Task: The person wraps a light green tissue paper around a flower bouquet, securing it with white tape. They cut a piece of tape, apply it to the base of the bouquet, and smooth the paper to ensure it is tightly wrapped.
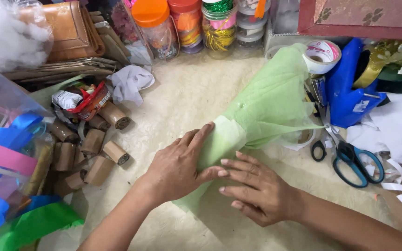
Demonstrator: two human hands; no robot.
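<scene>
Head view: both hands (219, 179) press a soft, cone-shaped green paper wrap (266, 107).

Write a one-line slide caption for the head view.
Left hand and right hand press green paper bundle beside scissors.

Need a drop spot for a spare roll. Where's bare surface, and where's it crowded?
Free: the cream mat between the jars, the white cloth and the green paper cone; also the near strip below the right hand. Crowded: cardboard tubes on the left, scissors, tape roll and blue bag on the right.
</scene>
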